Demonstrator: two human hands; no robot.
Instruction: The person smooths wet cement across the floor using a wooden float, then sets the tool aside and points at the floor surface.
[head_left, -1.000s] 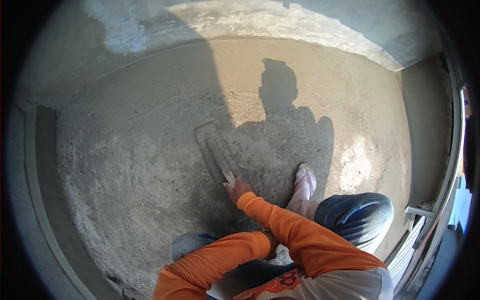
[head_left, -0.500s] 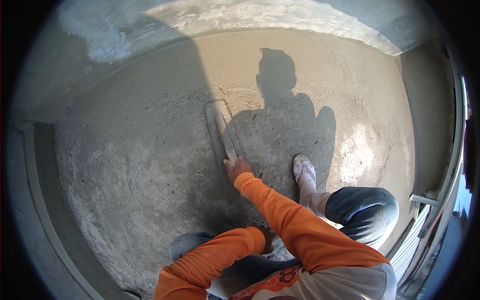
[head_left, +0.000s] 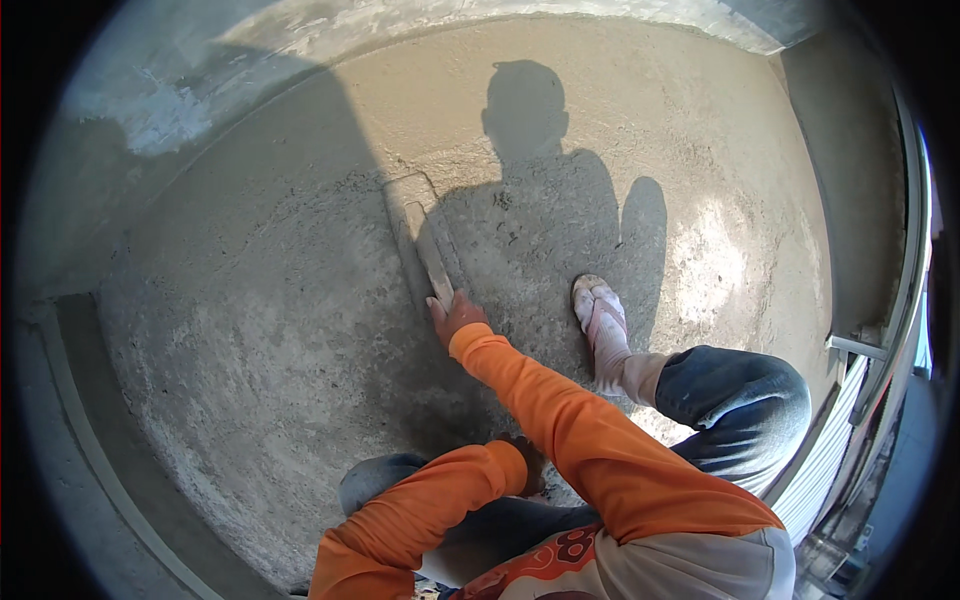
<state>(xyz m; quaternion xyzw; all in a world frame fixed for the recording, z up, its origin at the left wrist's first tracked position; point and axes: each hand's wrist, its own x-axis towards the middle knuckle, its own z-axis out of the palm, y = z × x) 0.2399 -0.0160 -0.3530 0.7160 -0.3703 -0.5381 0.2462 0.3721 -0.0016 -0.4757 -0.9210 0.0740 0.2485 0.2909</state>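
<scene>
My right hand (head_left: 452,318) grips the handle of a rectangular cement-caked float (head_left: 405,235), which lies at a slant on the rough, wet-looking mortar surface (head_left: 270,340). My left hand (head_left: 522,462) is low in the view, half hidden in shadow beside my right forearm, with its fingers too obscured to read. My right foot (head_left: 608,330), in a sandal and dusted pale, rests on the surface right of the float. A shadow of my head and shoulders falls beyond the float.
A plastered wall (head_left: 165,100) curves along the back. A recessed ledge (head_left: 90,390) runs down the left side. At the right stand a grey side wall (head_left: 840,170), a metal frame (head_left: 910,260) and a ribbed white panel (head_left: 820,460). My bent knees occupy the lower middle and right.
My right hand and the float have moved away from me, toward the back wall. My left hand has shifted slightly upward, and the surroundings sit differently in the view.
</scene>
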